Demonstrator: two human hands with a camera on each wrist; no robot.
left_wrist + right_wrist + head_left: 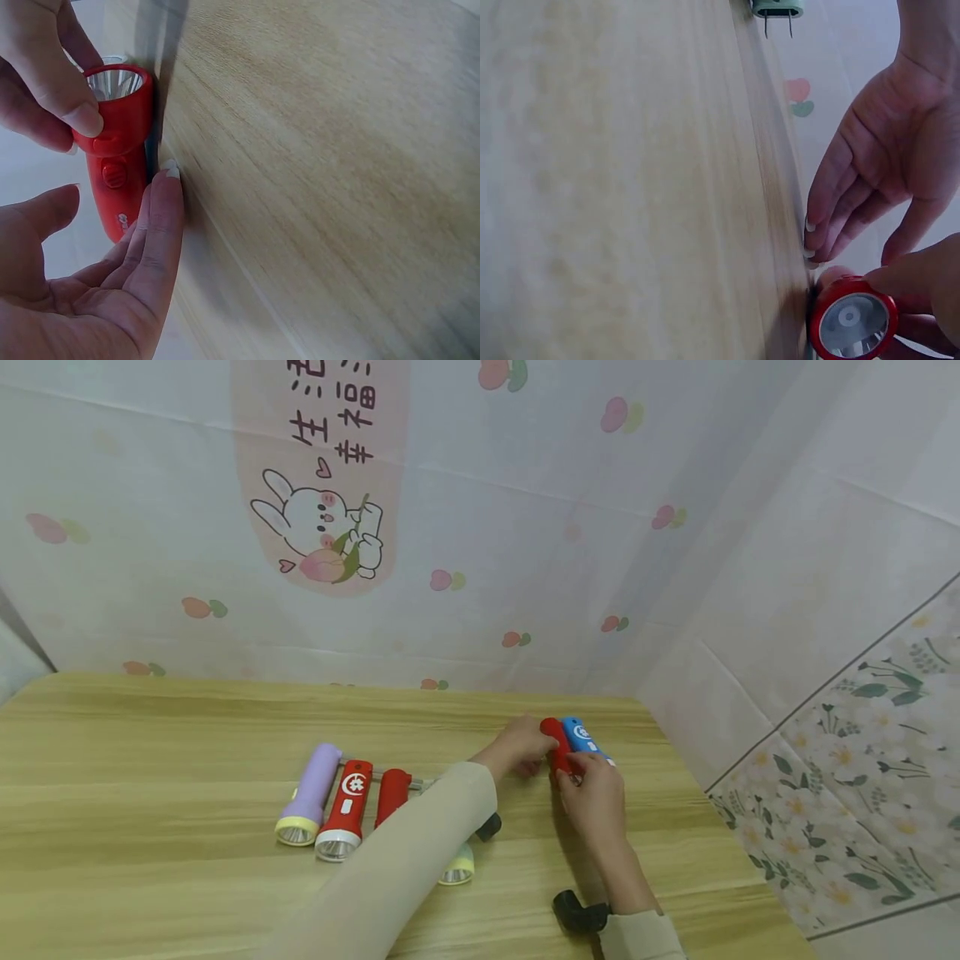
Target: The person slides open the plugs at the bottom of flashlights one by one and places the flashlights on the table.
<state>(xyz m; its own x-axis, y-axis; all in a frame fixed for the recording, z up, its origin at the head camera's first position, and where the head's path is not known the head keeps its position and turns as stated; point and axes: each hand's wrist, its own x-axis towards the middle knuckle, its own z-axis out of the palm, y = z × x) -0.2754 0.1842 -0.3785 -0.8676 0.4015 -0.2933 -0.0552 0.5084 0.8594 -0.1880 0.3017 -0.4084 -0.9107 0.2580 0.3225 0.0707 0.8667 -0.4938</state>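
A red flashlight [556, 748] lies at the right of the table, close beside a blue flashlight [583, 737]. My right hand [596, 797] pinches the red one at its lens end, thumb on the rim; the right wrist view shows the clear lens [853, 324] in its red ring. My left hand [525, 745] is at the other end. In the left wrist view its fingers [154, 240] stretch straight along the flashlight's body and its thumb stands apart. The sliding switch [114, 175] faces that camera.
At the left lie a purple flashlight [315, 787], a red one with a white head [348, 806] and another red one [393, 793]. The left sleeve partly hides a pale green one [459, 865]. Metal prongs [778, 24] stick out of a green flashlight's tail. Patterned walls border the table.
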